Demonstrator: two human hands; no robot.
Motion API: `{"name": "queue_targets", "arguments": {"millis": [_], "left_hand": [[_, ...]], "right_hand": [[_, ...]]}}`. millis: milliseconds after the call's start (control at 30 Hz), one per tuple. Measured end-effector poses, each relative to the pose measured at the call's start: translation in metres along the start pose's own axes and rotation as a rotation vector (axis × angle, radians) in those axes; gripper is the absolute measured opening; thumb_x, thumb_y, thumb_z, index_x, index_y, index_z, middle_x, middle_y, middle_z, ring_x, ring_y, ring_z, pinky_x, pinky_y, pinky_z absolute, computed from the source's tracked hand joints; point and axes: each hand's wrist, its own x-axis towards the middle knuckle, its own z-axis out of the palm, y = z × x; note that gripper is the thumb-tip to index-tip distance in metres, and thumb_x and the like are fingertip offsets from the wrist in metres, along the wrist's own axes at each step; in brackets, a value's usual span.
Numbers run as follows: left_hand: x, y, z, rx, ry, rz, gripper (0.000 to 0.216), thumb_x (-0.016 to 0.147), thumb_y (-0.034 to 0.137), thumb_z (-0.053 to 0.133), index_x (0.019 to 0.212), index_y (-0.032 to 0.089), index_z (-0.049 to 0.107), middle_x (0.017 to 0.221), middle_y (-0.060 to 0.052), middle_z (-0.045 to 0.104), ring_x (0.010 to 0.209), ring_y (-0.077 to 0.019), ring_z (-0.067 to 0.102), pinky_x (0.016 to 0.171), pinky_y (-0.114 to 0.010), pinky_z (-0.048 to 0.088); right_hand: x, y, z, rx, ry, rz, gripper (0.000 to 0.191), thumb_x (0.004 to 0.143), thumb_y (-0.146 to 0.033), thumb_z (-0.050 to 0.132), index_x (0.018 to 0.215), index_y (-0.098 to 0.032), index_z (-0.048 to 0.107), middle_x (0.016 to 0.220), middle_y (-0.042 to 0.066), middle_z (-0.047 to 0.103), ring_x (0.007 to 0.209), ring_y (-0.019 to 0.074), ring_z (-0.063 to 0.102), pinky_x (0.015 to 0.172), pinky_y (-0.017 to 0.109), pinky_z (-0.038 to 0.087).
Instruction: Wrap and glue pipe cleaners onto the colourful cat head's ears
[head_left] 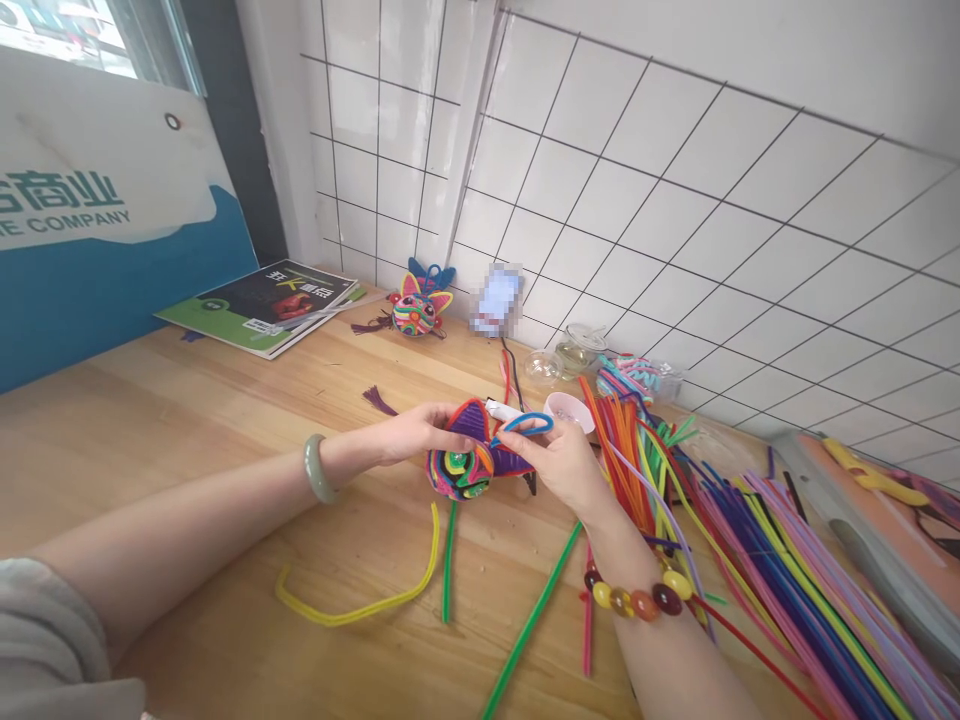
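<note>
Between my hands is a round, multicoloured pipe-cleaner figure [457,472] with purple ears edged in orange-red. My left hand [429,434] is closed on its upper left side, fingers around one ear. A blue pipe-cleaner loop [534,424] rises at the figure's top right, and my right hand [559,462] pinches it between thumb and fingers. Below the figure lie a bent yellow pipe cleaner [360,612] and a short green pipe cleaner [449,575]. A longer green pipe cleaner [532,622] slants across the table under my right forearm.
Bundles of coloured pipe cleaners [810,570] cover the right side. A finished-looking cat-eared figure [416,308], a phone [496,302], clear containers [577,350] and a white roll [570,412] stand towards the tiled wall. Magazines [262,305] lie at the back left; yellow-handled pliers [874,472] rest far right.
</note>
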Motion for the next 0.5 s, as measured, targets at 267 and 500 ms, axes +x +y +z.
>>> {"name": "queue_targets", "arguments": {"millis": [267,500], "left_hand": [[0.0003,-0.0024,-0.0023,0.023,0.005,-0.009,0.028,0.072,0.026,0.065,0.097,0.014,0.062,0.095,-0.006,0.068,0.08,-0.0161,0.063,0.074,-0.026,0.047],[-0.0001,-0.0016,-0.0021,0.021,-0.013,-0.005,0.029,0.072,0.027,0.065,0.097,0.014,0.062,0.093,-0.005,0.068,0.076,-0.0144,0.062,0.072,-0.025,0.047]], "right_hand": [[0.0,0.0017,0.0031,0.034,-0.075,0.004,0.022,0.07,-0.037,0.065,0.077,-0.017,0.068,0.092,0.007,0.069,0.086,0.0221,0.062,0.078,0.034,0.049],[-0.0039,0.0009,0.0048,-0.173,0.02,-0.199,0.013,0.074,-0.032,0.063,0.078,-0.021,0.067,0.085,0.005,0.069,0.088,0.0221,0.061,0.084,0.036,0.046]]}}
